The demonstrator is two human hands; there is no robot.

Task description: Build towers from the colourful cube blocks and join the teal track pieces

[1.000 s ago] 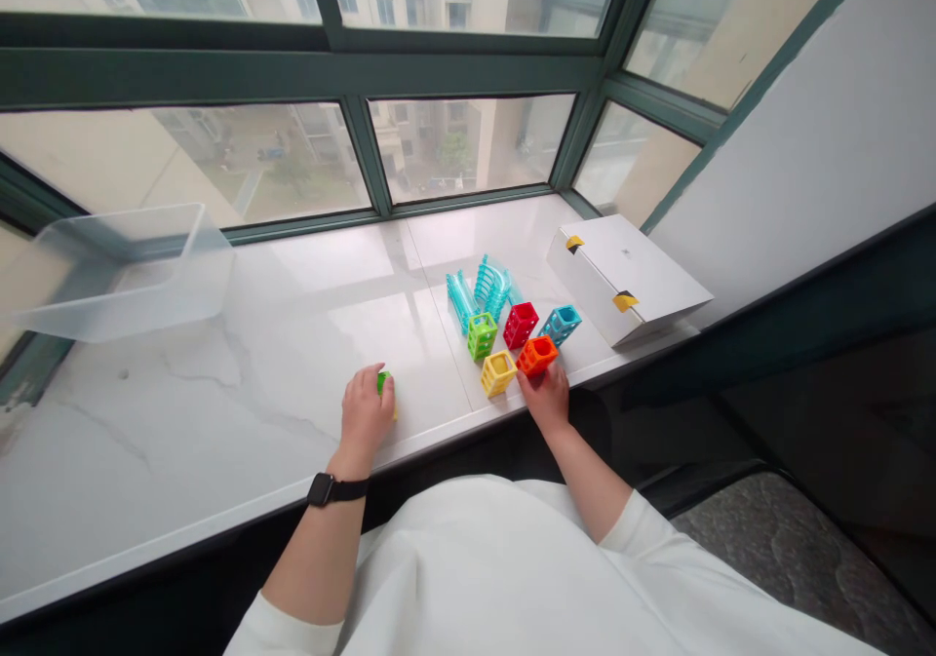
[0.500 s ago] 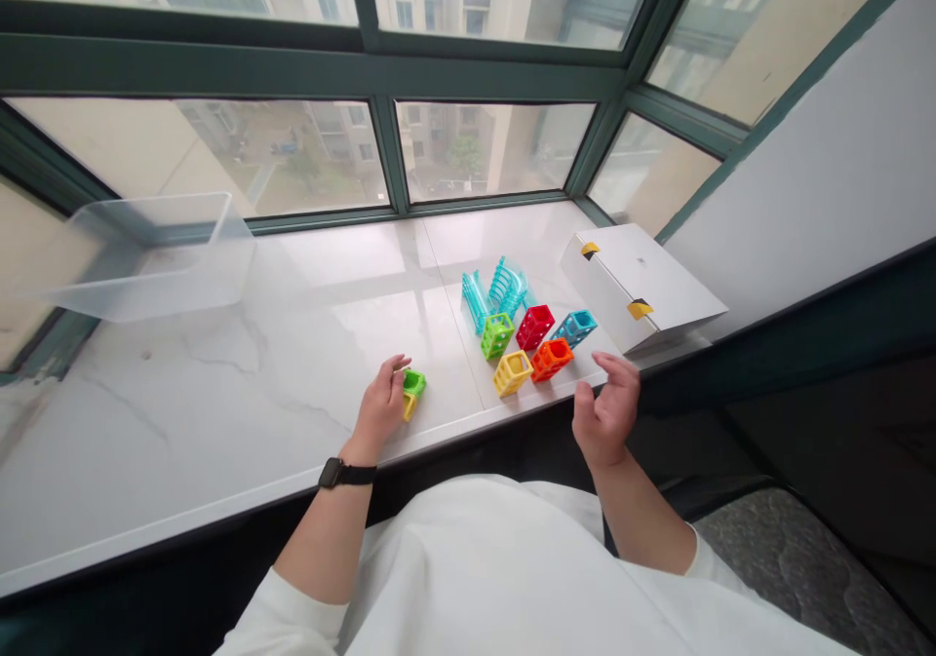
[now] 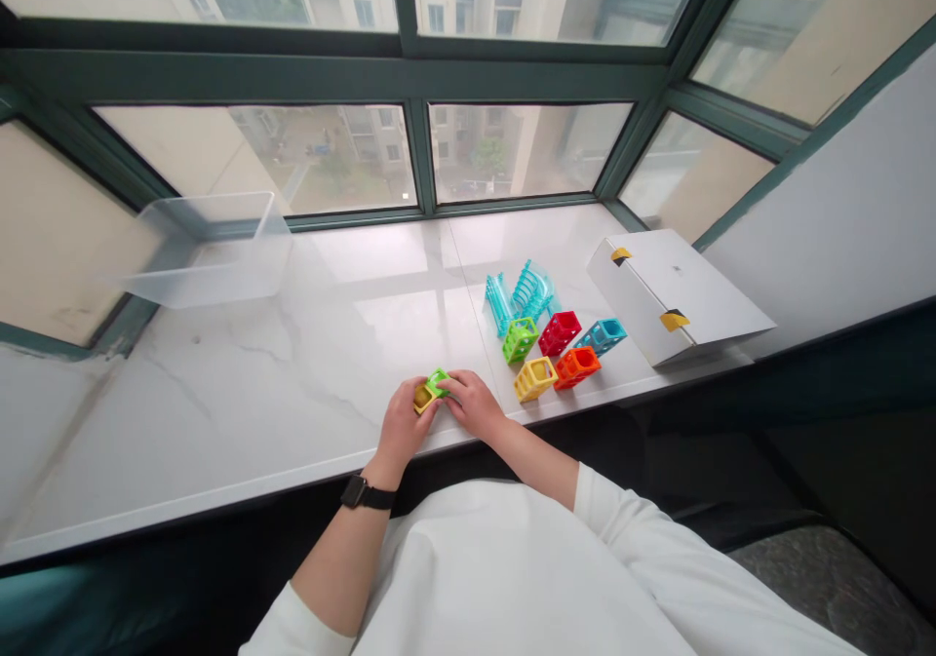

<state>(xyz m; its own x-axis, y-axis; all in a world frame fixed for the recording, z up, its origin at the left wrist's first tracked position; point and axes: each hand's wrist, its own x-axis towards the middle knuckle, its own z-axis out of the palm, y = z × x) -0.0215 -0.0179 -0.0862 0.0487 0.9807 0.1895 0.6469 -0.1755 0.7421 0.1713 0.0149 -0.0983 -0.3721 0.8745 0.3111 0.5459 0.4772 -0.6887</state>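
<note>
At the front of the white counter, my left hand (image 3: 404,424) is closed around a yellow plastic block (image 3: 423,399). A green plastic block (image 3: 438,380) sits against the yellow one, and my right hand (image 3: 472,405) grips it from the right side. Fingers cover parts of both blocks, so I cannot tell whether they are joined. To the right stand more openwork blocks: a yellow block (image 3: 535,379), an orange block (image 3: 577,367), a green block (image 3: 520,340), a red block (image 3: 560,332) and a blue block (image 3: 601,336).
Turquoise track pieces (image 3: 532,290) lie behind the blocks. A white box (image 3: 691,295) with yellow-black tabs stands at the right, near the wall. At the far left is a clear plastic bin (image 3: 212,281). Windows edge the marbled counter (image 3: 292,373) at the back.
My right hand has come left from beside the orange block and taken hold of the green block next to my left hand. The view has shifted slightly.
</note>
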